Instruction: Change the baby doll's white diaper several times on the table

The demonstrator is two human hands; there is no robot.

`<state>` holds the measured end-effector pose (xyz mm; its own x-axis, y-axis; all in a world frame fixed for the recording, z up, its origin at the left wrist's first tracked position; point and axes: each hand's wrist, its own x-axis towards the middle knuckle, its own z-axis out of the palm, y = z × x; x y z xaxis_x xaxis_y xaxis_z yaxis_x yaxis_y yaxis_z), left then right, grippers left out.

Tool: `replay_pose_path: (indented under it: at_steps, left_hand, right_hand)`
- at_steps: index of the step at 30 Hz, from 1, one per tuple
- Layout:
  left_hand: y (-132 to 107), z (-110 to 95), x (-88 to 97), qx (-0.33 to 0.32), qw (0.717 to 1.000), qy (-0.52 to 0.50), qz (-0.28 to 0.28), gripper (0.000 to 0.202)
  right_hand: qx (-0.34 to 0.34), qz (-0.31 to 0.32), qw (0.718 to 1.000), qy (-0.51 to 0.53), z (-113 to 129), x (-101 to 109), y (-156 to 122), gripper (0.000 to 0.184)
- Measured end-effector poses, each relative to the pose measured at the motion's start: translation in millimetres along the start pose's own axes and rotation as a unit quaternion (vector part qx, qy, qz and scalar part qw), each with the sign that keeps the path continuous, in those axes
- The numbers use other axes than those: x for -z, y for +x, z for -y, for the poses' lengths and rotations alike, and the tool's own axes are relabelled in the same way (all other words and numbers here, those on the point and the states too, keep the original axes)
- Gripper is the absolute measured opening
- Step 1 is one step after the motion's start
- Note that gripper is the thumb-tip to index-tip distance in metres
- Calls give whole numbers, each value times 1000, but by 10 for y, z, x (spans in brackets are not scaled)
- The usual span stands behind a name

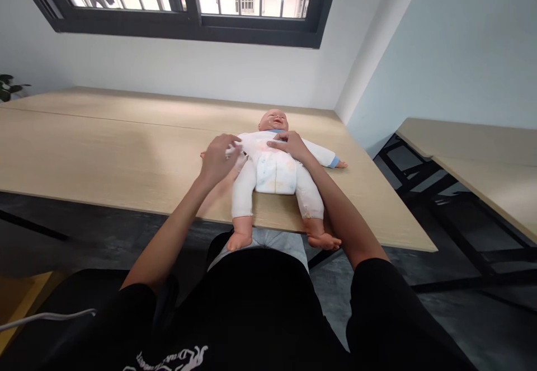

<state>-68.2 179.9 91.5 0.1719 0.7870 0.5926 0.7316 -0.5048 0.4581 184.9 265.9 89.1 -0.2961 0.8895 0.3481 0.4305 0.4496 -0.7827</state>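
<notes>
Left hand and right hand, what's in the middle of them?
In the head view, the chest of a white cloth onesie on a bald baby doll lies between the left hand and right hand.

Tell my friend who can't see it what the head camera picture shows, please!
A person's left hand and right hand touch the white, blue-cuffed suit of a bare-footed baby doll lying on its back. The doll rests on a long, pale wooden table, below a black-framed, barred window.
</notes>
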Motion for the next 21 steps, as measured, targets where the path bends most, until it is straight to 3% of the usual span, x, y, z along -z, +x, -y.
replay_pose_path:
  at_steps: [3, 6, 9, 13, 17, 21]
  left_hand:
    - [41, -438, -58, -169, 977, -11, 130, 34]
    - [149, -639, -203, -228, 937, -12, 264, 38]
    - [302, -628, -361, -226, 918, -12, 325, 43]
    - [521, -572, -511, -212, 902, -8, 376, 47]
    - [711, -545, -656, -176, 901, -2, 397, 54]
    - [812, -503, -778, -149, 905, 7, 397, 56]
  right_hand:
    - [3, -23, 1000, -15, 32, -10, 46, 45]
    - [9, -86, 995, -38, 44, 58, 37, 36]
    - [6, -146, 985, -92, 13, 217, -115, 23]
    - [-34, -162, 968, -190, -71, 463, -583, 13]
    - [-124, -134, 941, -285, -158, 610, -1147, 23]
    - [-120, -68, 958, -251, -264, 577, -1504, 29]
